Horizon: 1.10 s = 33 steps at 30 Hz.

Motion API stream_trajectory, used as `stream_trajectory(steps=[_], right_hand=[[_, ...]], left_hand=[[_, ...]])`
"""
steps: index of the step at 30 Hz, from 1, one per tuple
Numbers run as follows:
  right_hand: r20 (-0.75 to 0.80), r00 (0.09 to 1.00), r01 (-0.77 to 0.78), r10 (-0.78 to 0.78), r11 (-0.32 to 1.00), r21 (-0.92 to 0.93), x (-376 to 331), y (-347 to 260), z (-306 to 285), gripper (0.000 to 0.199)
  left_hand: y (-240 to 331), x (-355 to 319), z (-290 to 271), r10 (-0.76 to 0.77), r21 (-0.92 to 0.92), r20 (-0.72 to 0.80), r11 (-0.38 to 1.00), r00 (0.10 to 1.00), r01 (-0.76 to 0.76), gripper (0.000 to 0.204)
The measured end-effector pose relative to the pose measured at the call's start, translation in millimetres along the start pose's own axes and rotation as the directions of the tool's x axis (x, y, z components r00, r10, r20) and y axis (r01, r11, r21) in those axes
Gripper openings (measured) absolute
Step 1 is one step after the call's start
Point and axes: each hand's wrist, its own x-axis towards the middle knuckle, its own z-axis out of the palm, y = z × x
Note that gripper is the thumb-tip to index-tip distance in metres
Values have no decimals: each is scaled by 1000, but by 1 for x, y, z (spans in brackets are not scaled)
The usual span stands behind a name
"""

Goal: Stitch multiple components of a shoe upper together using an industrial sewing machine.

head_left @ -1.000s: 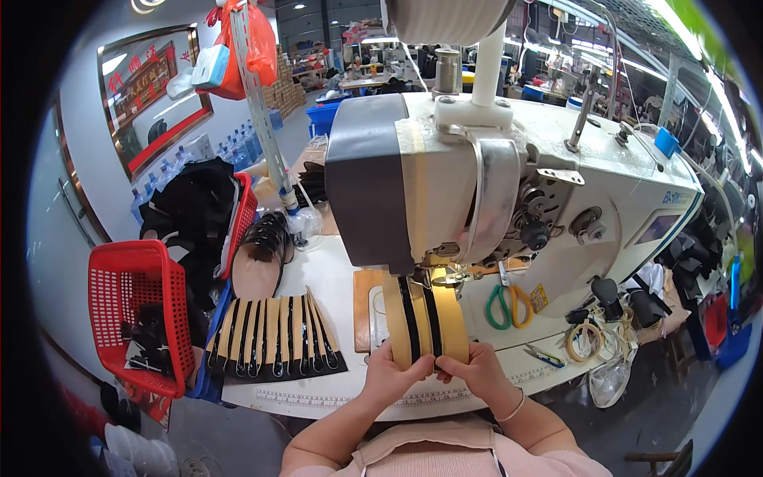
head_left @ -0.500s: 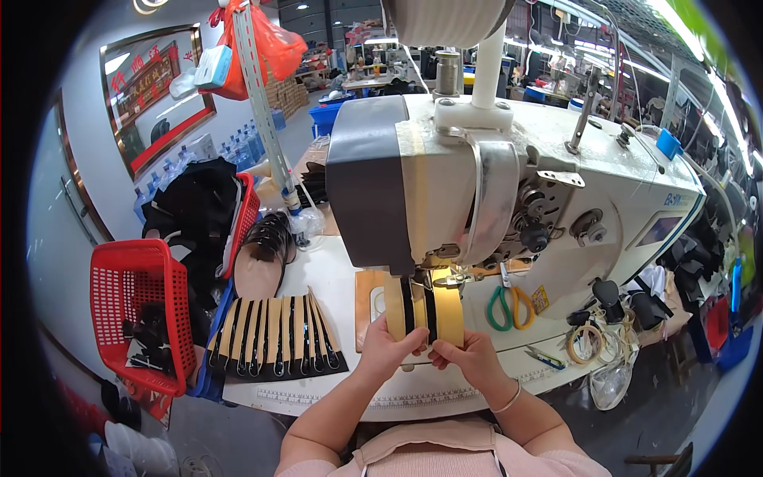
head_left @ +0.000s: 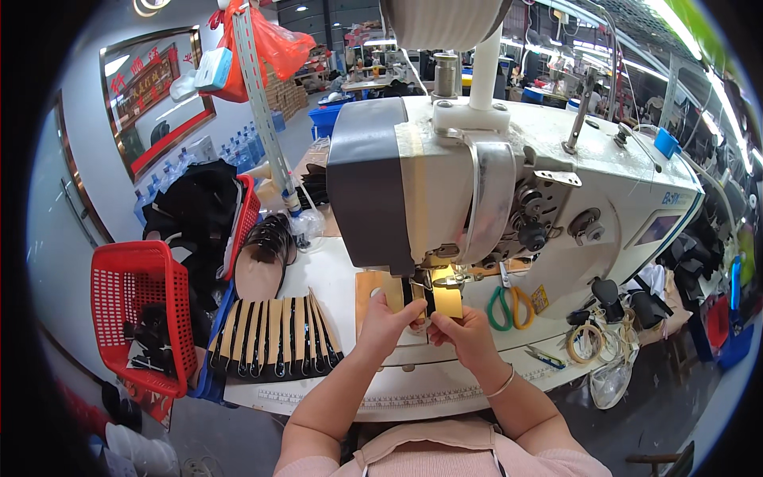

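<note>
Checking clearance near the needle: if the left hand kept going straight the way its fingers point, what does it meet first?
Probably the sewing machine head. The left hand lies on the tan piece with black strips, fingers aimed up toward the needle area; depth there is unclear.

Left of the sewing table a red plastic basket [head_left: 131, 306] stands with dark pieces in it, and beside it a fan of tan and black strips [head_left: 274, 338] lies spread at the table's edge. Green-handled scissors [head_left: 509, 308] rest on the table [head_left: 334, 278] to the right of the needle, near a coil of tan cord [head_left: 584, 343]. Up behind, an orange plastic bag [head_left: 274, 44] hangs from a slotted metal post [head_left: 262, 119].
</note>
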Motion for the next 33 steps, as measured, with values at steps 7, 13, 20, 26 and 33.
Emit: stream_trajectory(steps=[7, 13, 20, 26, 33], right_hand=[[-58, 998, 18, -14, 998, 67, 5, 0, 6, 12], [-33, 999, -24, 27, 996, 86, -4, 16, -9, 13], [-69, 991, -103, 111, 989, 104, -11, 30, -27, 12], [-142, 971, -188, 193, 981, 47, -28, 47, -42, 13], [-227, 948, -213, 224, 974, 71, -45, 68, -73, 13]], left_hand=[[-2, 18, -3, 2, -56, -37, 998, 999, -4, 21], [-10, 37, -9, -4, -142, -62, 990, 998, -5, 29], [-20, 55, -20, 25, -109, -57, 994, 998, -31, 30], [-40, 78, -31, -248, -440, -4, 870, 969, 221, 30], [-13, 97, -15, 113, -590, -52, 798, 992, -122, 28]])
